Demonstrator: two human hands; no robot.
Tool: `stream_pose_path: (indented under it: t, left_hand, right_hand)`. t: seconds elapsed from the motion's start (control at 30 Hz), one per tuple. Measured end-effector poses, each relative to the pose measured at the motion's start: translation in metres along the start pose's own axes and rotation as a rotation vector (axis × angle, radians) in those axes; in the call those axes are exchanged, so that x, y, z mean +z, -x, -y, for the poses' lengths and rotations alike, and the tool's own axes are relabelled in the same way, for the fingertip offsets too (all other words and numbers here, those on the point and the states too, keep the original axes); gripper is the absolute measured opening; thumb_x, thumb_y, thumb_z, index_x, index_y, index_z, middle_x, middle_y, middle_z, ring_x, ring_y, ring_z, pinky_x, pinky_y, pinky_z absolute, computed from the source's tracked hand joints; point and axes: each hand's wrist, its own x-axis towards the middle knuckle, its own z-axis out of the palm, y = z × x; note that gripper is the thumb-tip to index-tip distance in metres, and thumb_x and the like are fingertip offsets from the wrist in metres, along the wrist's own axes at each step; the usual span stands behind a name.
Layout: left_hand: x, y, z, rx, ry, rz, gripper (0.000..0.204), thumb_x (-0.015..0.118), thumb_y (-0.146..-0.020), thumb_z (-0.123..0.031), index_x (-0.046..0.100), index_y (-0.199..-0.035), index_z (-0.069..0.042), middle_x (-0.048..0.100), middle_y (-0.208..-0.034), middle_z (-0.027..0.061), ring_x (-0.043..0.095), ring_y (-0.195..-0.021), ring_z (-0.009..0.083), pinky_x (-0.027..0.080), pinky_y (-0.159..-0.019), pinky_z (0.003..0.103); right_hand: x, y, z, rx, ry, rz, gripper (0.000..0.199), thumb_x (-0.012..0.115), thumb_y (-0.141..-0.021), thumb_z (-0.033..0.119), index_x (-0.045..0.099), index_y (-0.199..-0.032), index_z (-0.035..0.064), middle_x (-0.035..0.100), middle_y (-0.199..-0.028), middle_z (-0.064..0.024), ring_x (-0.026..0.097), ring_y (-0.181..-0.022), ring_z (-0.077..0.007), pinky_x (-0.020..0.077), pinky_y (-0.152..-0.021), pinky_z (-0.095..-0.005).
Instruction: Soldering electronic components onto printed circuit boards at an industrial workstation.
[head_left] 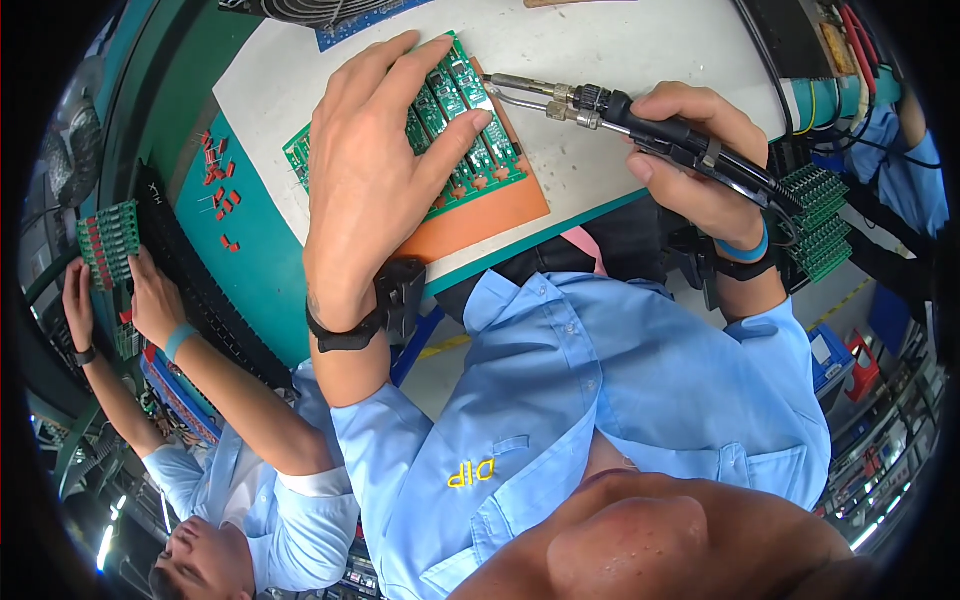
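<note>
My left hand [375, 155] lies over a green circuit board panel [432, 112], holding it down with the fingers toward its far edge and the thumb across its middle. Under the panel is an orange-brown pad [490, 222]. In my right hand [705, 160] is a soldering iron [625, 112] with a black handle and a thin metal tube alongside its shaft. The iron points left, its tip close to the panel's far right corner; whether it touches cannot be made out. My left palm hides part of the panel.
Several small red components [218, 175] lie on the green mat [262, 265] at left. Farther left a co-worker's hands hold another board [108, 243]. A fan [310, 10] stands at the far edge. Stacked green boards [818, 222] sit right of my right wrist, near another person's blue sleeve [900, 170].
</note>
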Motion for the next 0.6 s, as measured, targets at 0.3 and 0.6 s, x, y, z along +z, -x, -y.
stream_pose_path:
  t: [0.3,0.6]
  left_hand:
    - [-0.0027,0.0002,-0.0023,-0.005,-0.005,0.016,0.052,0.083,-0.085,-0.024,0.068,-0.131,-0.006,0.064,-0.138,0.0180,0.059,-0.127,0.0379,0.049,-0.105,0.045]
    - [-0.0024,-0.0002,-0.0029,-0.013,-0.014,0.018,0.053,0.083,-0.085,-0.025,0.068,-0.132,-0.007,0.064,-0.138,0.0176,0.059,-0.127,0.0374,0.049,-0.105,0.045]
  right_hand:
    - [0.0005,-0.0024,0.0005,-0.018,0.048,0.009,0.040,0.080,-0.080,-0.002,0.065,-0.117,-0.0032,0.071,-0.104,-0.0139,0.071,-0.091,-0.0178,0.0557,-0.082,-0.0284]
    - [-0.0002,-0.0027,0.0032,0.002,0.057,0.013,0.041,0.080,-0.079,-0.002,0.065,-0.117,-0.0032,0.071,-0.104,-0.0138,0.070,-0.091,-0.0178,0.0557,-0.082,-0.0284]
